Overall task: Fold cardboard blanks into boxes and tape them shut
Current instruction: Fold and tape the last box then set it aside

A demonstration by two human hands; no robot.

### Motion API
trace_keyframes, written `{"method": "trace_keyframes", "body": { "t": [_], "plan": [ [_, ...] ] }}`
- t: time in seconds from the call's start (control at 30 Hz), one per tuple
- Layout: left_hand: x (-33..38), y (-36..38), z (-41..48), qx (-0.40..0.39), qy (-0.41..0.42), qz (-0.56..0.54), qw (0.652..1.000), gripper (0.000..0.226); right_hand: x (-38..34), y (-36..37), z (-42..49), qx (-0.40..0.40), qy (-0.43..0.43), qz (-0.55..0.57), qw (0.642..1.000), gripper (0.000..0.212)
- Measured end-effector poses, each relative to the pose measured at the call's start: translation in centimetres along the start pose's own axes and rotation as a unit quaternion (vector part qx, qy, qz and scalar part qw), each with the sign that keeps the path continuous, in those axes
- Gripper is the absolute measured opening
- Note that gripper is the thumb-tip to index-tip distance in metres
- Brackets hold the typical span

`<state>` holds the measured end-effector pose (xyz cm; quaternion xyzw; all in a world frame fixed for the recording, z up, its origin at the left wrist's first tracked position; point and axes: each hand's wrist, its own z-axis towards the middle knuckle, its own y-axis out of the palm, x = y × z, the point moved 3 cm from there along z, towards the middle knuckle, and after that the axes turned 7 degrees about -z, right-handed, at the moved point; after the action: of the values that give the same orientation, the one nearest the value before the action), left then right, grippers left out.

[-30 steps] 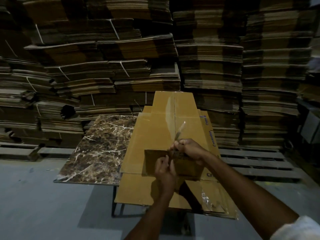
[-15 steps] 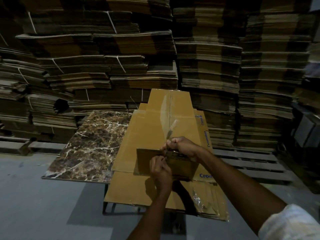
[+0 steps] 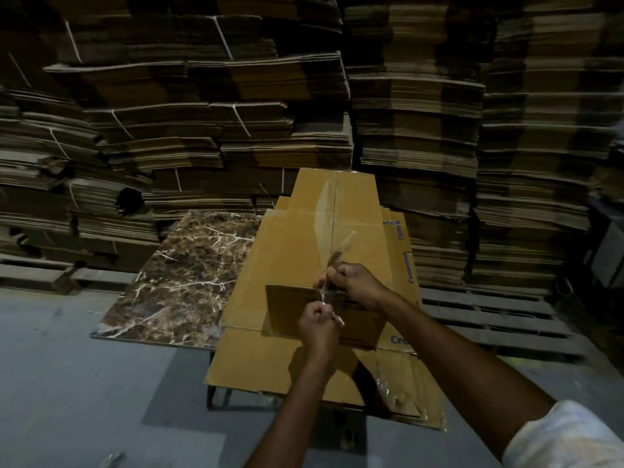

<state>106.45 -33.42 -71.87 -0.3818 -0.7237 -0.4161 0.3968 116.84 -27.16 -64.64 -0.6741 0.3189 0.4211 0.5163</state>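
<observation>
Cardboard piece [image 3: 290, 309] directly beneath hands, over flat blanks [image 3: 297, 238]; left hand [image 3: 317, 327] and right hand [image 3: 353, 285] both pinching clear tape strip [image 3: 344, 243].

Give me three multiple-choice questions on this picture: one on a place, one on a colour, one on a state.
1. The marble tabletop shows bare on which side of the cardboard blanks? A left B right C behind
2. The sleeve is A red B white C black
3. The loose tape strip is A on the floor B on a roll C pinched by both hands

A: marble shows left of the blanks. B: the cuff at lower right is white. C: left hand and right hand each pinch it.
</observation>
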Motion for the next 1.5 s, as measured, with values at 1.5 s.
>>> {"method": "trace_keyframes", "body": {
  "t": [1.5],
  "plan": [
    [7.1, -5.4, 7.9, -0.214, 0.543, 0.412, 0.699, 0.013, -0.6, 1.3, -2.7, 0.163, 0.067, 0.234, 0.956, 0.020]
  ]
}}
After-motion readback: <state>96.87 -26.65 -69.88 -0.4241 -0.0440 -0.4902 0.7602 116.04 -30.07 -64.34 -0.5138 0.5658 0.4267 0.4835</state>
